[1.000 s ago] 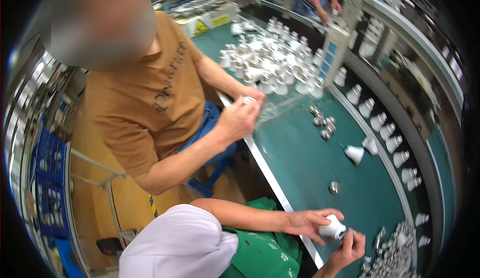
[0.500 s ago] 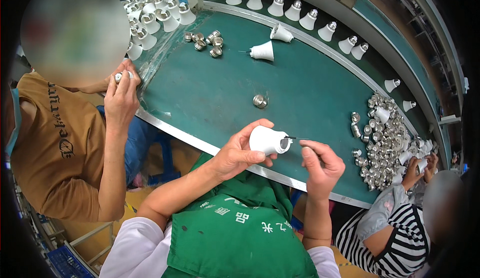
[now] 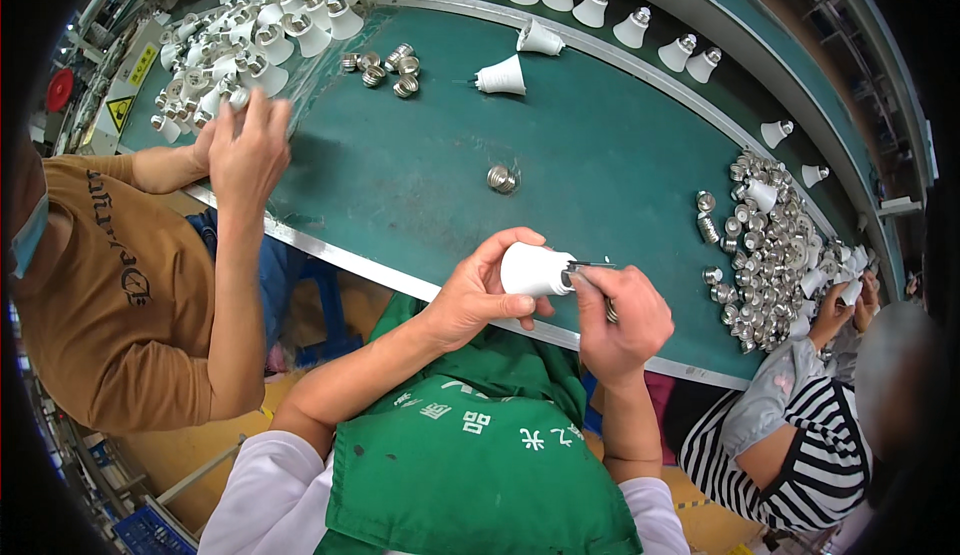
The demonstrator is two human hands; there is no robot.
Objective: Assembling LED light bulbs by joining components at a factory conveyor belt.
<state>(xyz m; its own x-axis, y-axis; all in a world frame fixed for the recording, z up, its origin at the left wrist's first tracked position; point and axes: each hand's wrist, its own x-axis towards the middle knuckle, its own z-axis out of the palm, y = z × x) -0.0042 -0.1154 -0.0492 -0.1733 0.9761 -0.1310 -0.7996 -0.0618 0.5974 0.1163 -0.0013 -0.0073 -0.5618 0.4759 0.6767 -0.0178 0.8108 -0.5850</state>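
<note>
My left hand (image 3: 470, 297) is wrapped round a white bulb housing (image 3: 533, 271), held on its side above the table's near edge. The housing's narrow end points right, and a thin dark wire (image 3: 597, 264) sticks out of it. My right hand (image 3: 628, 325) is closed, its thumb and forefinger against that narrow end beside the wire. Between its curled fingers shows part of a small ribbed metal piece, apparently a screw cap (image 3: 612, 310). Farther off on the green table lies a loose metal screw cap (image 3: 502, 178).
Two white housings (image 3: 500, 77) and several caps (image 3: 405, 85) lie toward the back. A heap of caps (image 3: 770, 245) is at right, crowded housings (image 3: 270, 40) at far left. Housings (image 3: 590, 5) line the back ledge. Co-workers sit at left (image 3: 140, 295) and right (image 3: 790, 435).
My right hand has moved left, its fingertips now at the housing's narrow end. The view has shifted slightly. The left co-worker's hand has moved toward the far-left housings.
</note>
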